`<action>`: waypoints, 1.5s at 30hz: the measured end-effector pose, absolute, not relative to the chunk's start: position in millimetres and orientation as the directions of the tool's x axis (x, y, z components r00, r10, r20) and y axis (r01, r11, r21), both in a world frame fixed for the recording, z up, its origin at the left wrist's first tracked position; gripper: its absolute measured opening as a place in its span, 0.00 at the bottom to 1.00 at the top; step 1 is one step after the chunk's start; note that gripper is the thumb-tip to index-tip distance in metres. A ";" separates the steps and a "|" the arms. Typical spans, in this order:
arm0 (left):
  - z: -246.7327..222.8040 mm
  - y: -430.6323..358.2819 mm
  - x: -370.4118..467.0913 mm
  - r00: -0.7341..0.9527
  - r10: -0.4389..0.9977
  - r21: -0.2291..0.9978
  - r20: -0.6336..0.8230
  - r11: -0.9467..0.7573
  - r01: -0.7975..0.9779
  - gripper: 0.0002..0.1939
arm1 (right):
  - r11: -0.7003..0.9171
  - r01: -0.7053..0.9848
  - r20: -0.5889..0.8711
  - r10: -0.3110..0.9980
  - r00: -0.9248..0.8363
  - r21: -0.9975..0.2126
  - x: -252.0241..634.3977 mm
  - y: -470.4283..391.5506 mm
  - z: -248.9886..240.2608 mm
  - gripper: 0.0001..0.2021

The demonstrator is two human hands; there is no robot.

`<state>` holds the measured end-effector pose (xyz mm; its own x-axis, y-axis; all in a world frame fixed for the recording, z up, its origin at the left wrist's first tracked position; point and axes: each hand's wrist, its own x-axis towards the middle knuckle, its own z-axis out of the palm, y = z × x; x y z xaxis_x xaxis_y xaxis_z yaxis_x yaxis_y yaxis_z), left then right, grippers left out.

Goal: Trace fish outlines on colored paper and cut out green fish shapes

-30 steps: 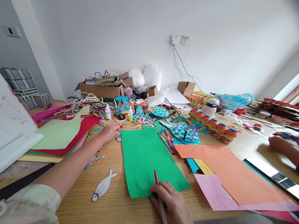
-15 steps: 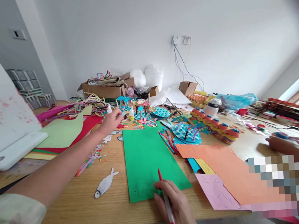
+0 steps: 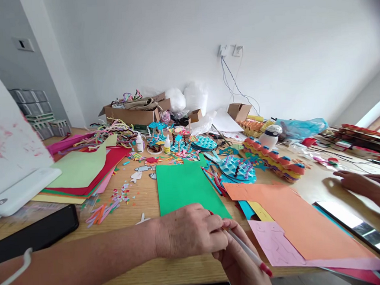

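The green paper (image 3: 186,188) lies on the wooden table, its lower part covered by my hands. Above its lower right edge, my left hand (image 3: 194,229) meets my right hand (image 3: 238,254), with its fingers curled at the tip end of the red-and-white pen (image 3: 247,247). What the left fingers pinch, if anything, is hidden. My right hand holds the pen, whose red end points to the lower right. Only the tail of the white paper fish (image 3: 143,218) shows behind my left wrist.
Orange paper (image 3: 299,221) and pink paper (image 3: 275,243) lie at the right, near another person's hands (image 3: 362,184). A black phone (image 3: 36,233) is at the left. Glue bottles (image 3: 139,142), scraps and decorated blue crafts (image 3: 237,168) fill the back.
My left hand has come back from the glue bottles to my right hand. The pen has tilted, and the other person's hands have shifted. A dark phone and a shiny tablet now show.
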<state>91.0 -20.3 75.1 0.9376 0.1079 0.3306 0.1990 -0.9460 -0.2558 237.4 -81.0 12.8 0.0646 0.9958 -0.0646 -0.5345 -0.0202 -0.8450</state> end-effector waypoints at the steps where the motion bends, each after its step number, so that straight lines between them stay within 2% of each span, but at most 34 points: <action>1: 74.2 -18.5 91.3 0.935 0.095 -0.250 0.341 -0.950 0.188 0.11 | -0.026 -0.554 -0.069 0.996 0.058 -0.832 236.5 -81.7 14.1 0.09; 6: 75.3 -18.6 92.7 0.934 0.125 -0.200 0.334 -0.959 0.200 0.08 | -0.047 -0.594 -0.070 0.997 0.016 -0.803 229.7 -82.4 21.4 0.09; 10: 83.5 -18.3 84.1 0.926 0.189 -0.147 0.327 -0.958 0.247 0.07 | -0.017 -0.527 -0.043 0.998 0.037 -0.850 230.7 -75.6 22.7 0.11; 13: 86.5 -14.4 66.2 0.859 0.335 -0.074 0.387 -0.917 0.391 0.10 | 0.095 -0.366 0.040 0.987 0.155 -0.926 240.0 -67.2 20.3 0.11; 15: 81.7 -14.6 52.6 0.802 0.472 0.031 0.366 -0.868 0.496 0.13 | 0.144 -0.200 0.110 0.978 0.175 -0.969 249.2 -61.8 16.8 0.10; 17: 70.4 -19.7 42.6 0.789 0.556 0.140 0.261 -0.831 0.539 0.11 | 0.168 -0.038 0.162 0.978 0.130 -0.985 258.1 -57.5 12.1 0.09; 20: 48.0 -34.7 38.4 0.789 0.602 0.190 0.120 -0.794 0.577 0.10 | 0.183 0.149 0.198 0.976 0.090 -0.972 266.6 -52.8 5.3 0.07; 25: 25.9 -51.0 44.0 0.767 0.641 0.177 0.036 -0.759 0.626 0.09 | 0.158 0.352 0.208 0.972 0.106 -0.922 271.8 -49.4 5.9 0.07; 29: 21.5 -49.5 42.4 0.768 0.640 0.074 0.007 -0.767 0.638 0.07 | 0.128 0.442 0.218 0.963 0.158 -0.888 281.4 -48.7 17.2 0.08; 33: 16.8 -49.2 38.2 0.778 0.627 -0.010 0.040 -0.779 0.627 0.11 | 0.164 0.454 0.274 0.943 0.189 -0.876 293.2 -46.6 25.0 0.08; 38: 13.6 -51.1 31.5 0.767 0.636 -0.040 0.082 -0.767 0.640 0.13 | 0.170 0.406 0.241 0.962 0.131 -0.898 287.6 -45.0 16.8 0.08; 45: 10.2 -52.9 18.4 0.750 0.656 -0.058 0.085 -0.748 0.661 0.13 | 0.157 0.463 0.217 0.973 0.079 -0.872 261.6 -52.2 -0.1 0.06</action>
